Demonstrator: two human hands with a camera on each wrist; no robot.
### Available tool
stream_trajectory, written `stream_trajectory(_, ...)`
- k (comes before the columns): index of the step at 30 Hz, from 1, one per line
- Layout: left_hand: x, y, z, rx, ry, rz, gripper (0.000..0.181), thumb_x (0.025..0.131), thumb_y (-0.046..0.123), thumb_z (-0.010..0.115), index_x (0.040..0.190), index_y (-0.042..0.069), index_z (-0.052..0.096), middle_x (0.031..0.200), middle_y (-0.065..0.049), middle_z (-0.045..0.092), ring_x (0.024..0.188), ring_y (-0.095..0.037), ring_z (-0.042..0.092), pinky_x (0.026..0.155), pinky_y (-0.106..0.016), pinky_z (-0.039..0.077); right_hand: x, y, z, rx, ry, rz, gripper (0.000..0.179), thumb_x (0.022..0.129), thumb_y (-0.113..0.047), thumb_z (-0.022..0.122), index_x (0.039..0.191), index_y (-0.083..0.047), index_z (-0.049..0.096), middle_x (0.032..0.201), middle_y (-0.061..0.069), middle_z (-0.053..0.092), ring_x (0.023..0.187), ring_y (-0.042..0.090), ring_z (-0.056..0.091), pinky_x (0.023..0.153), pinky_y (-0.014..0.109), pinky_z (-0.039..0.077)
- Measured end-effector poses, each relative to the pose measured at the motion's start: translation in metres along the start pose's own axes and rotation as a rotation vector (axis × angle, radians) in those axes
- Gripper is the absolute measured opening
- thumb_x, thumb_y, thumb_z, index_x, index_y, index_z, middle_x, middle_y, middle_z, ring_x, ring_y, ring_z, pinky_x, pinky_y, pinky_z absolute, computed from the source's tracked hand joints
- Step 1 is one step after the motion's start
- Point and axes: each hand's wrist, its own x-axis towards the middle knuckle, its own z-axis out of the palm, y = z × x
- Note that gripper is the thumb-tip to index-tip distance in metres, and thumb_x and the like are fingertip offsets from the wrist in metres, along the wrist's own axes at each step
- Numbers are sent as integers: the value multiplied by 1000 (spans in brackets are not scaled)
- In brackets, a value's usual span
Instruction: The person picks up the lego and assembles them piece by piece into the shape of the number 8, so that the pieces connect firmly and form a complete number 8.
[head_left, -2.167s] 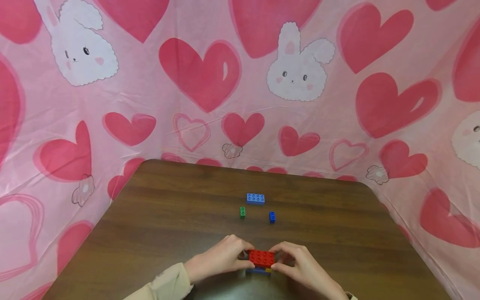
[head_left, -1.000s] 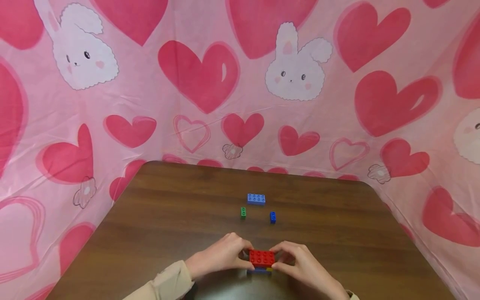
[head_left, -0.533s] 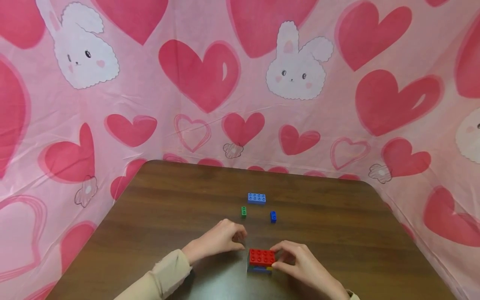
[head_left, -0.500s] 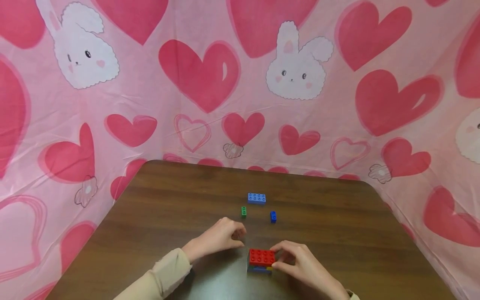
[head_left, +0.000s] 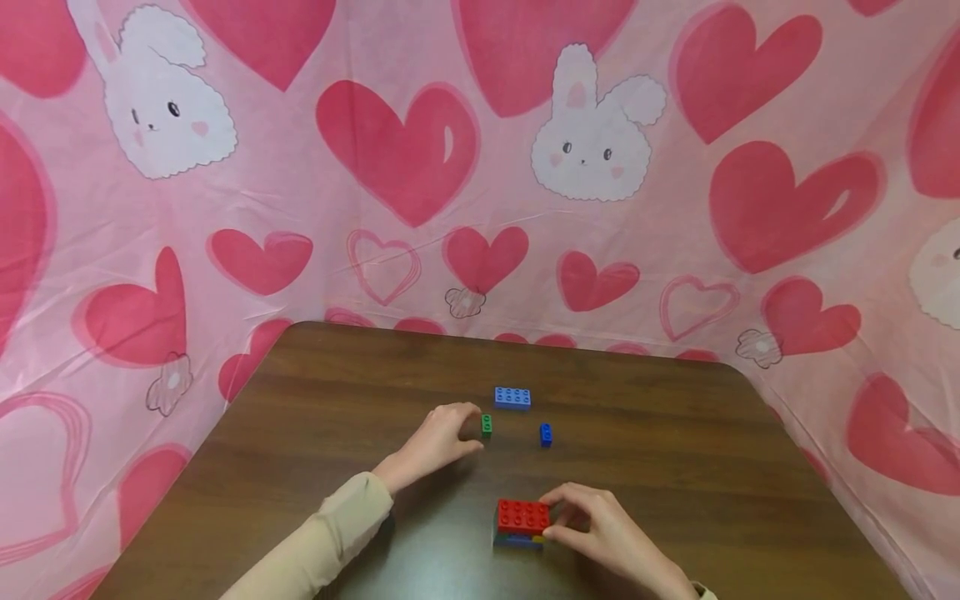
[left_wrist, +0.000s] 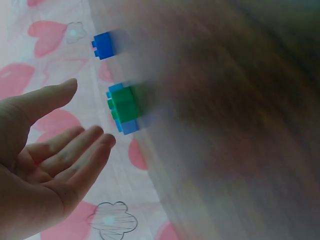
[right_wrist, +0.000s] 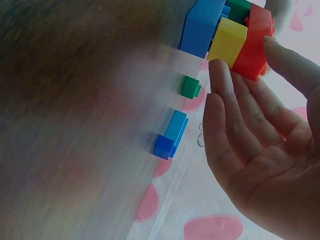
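In the head view, my left hand (head_left: 429, 443) reaches over the table with thumb and fingers spread on either side of a small green brick (head_left: 486, 426). The left wrist view shows a gap between those fingertips and the brick. Near the front, my right hand (head_left: 603, 533) pinches the right end of a red eight-stud brick (head_left: 523, 516) between thumb and fingers. This red brick tops a stack; under it the right wrist view shows a yellow brick (right_wrist: 229, 42) and a dark green one (right_wrist: 239, 10) side by side, on a blue brick (right_wrist: 202, 27).
A light blue eight-stud brick (head_left: 512, 397) lies behind the green one. To the right of the green brick is a small dark blue brick (head_left: 545, 435). The brown wooden table (head_left: 337, 375) ends at a pink heart-and-rabbit curtain (head_left: 510, 208).
My left hand has let go of the stack's left side and moved forward to the green brick, its fingers opening. My right hand has kept its place on the red brick.
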Motion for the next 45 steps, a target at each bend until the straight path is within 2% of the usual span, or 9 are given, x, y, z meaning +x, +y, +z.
stream_trajectory(7, 13, -6, 2, -1, -33, -43, 45, 83, 15, 80, 121, -3, 63, 117, -20, 70, 103, -31, 67, 88, -46, 58, 0, 0, 0, 2, 3, 8, 26, 91, -30, 70, 111, -13, 68, 103, 7, 73, 76, -3, 65, 67, 21, 55)
stream_trajectory(16, 25, -10, 7, 26, -69, -88, 45, 83, 16, 80, 121, -3, 63, 111, -17, 71, 92, -25, 64, 89, -44, 57, 0, 0, 1, 13, -4, 16, 26, 92, -31, 70, 111, -14, 67, 103, 6, 73, 76, -2, 65, 67, 21, 55)
stream_trajectory(23, 30, -12, 10, 43, -87, -100, 43, 84, 15, 79, 120, -2, 63, 108, -15, 70, 88, -21, 60, 89, -42, 57, -1, 0, 2, 1, 10, -22, 24, 92, -29, 70, 111, -14, 67, 103, 6, 73, 76, -3, 65, 67, 21, 55)
stream_trajectory(28, 33, -12, 12, 93, -84, -81, 42, 82, 15, 80, 117, -3, 65, 102, -14, 71, 84, -20, 58, 84, -39, 57, 0, 1, 1, 5, 10, -32, 24, 93, -27, 69, 112, -13, 67, 103, 7, 73, 76, -3, 66, 66, 22, 56)
stream_trajectory(38, 40, -8, 17, 202, -68, -71, 33, 81, 16, 82, 107, -1, 69, 87, -9, 70, 73, -15, 54, 69, -31, 53, 1, 1, 0, 3, 0, 15, 26, 92, -31, 70, 112, -14, 67, 104, 7, 73, 76, -3, 66, 67, 22, 56)
stream_trajectory(45, 42, -8, 19, 230, -63, -67, 28, 80, 17, 83, 99, 1, 70, 79, -6, 67, 67, -13, 52, 60, -26, 48, 0, 0, 0, 5, -7, 32, 27, 92, -31, 70, 112, -14, 67, 105, 7, 73, 77, -2, 66, 68, 21, 56)
